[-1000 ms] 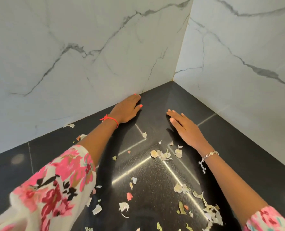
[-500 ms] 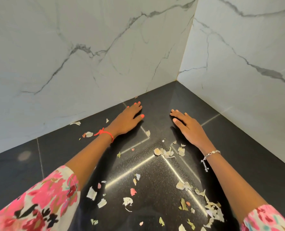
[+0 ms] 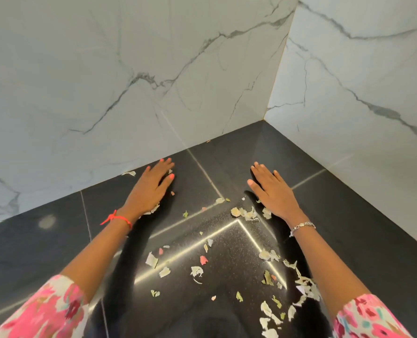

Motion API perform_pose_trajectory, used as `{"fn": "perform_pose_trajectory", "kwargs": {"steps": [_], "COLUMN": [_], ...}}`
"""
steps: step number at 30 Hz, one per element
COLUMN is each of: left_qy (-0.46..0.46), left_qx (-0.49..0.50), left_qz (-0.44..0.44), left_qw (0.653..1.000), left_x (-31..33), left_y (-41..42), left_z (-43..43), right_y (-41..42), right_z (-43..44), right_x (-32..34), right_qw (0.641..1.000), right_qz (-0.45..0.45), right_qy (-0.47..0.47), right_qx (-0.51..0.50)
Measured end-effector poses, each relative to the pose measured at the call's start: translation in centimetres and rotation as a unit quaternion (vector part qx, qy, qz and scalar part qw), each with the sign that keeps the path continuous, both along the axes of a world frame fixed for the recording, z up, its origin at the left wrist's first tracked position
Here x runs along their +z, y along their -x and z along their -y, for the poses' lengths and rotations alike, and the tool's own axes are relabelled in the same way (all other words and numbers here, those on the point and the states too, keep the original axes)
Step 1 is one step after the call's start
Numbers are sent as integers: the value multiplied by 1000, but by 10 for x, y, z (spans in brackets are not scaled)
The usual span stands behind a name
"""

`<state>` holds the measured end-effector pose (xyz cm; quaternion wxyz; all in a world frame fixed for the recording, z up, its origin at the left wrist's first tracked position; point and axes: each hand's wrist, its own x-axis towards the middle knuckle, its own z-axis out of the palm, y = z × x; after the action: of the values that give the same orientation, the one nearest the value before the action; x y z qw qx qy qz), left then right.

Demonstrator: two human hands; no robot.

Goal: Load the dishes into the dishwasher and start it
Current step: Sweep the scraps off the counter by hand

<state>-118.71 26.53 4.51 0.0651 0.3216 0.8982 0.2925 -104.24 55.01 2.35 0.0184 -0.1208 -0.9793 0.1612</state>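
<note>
looks like a home kitchen, viewed at a corner. dark, polished stone counter (image 3: 348, 240) with thin pale seams, backed by two white walls (image 3: 105, 81) of grey-veined marble tile meeting in one corner. scattered over the dark top: peels (image 3: 248, 213), pale, green and pink, like vegetable scraps.

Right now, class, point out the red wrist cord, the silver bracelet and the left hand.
red wrist cord (image 3: 121, 218): head view, the strand across the wrist
silver bracelet (image 3: 302, 226): head view, its middle links
left hand (image 3: 151, 189): head view, back of the hand
</note>
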Motion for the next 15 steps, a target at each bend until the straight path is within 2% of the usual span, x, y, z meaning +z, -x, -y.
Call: {"fn": "perform_pose_trajectory", "kwargs": {"steps": [2, 4, 6, 8, 9, 11, 12, 15], "left_qy": [121, 161, 134, 44, -12, -104, -118, -41], "left_qx": [13, -14, -98, -184, -190, -103, -40, 79], "left_qz": [-38, -77, -63, 15, 46, 61, 43, -18], "left_qw": [992, 984, 984, 982, 981, 987, 991, 996], "left_x": [-13, -16, -11, -4, 0, 8, 9, 7], "left_y": [0, -16, -43, -64, -68, -57, -44, 1], "left_z": [-1, -11, -20, -22, -19, -8, 0, 40], "right_y": [-6, -8, -9, -9, -10, -12, -12, -13], "right_z": [7, 11, 12, 12, 13, 14, 15, 16], "right_x": [-1, -2, -1, 1, 2, 3, 3, 3], "right_qw": [1000, 1000, 1000, 1000, 1000, 1000, 1000, 1000], "right_qz": [6, 9, 10, 11, 13, 15, 16, 15], "right_qy": [-8, -16, -14, 1, 7, 9, 6, -2], "right_qx": [-1, -2, -4, -9, -10, -10, -9, -9]}}
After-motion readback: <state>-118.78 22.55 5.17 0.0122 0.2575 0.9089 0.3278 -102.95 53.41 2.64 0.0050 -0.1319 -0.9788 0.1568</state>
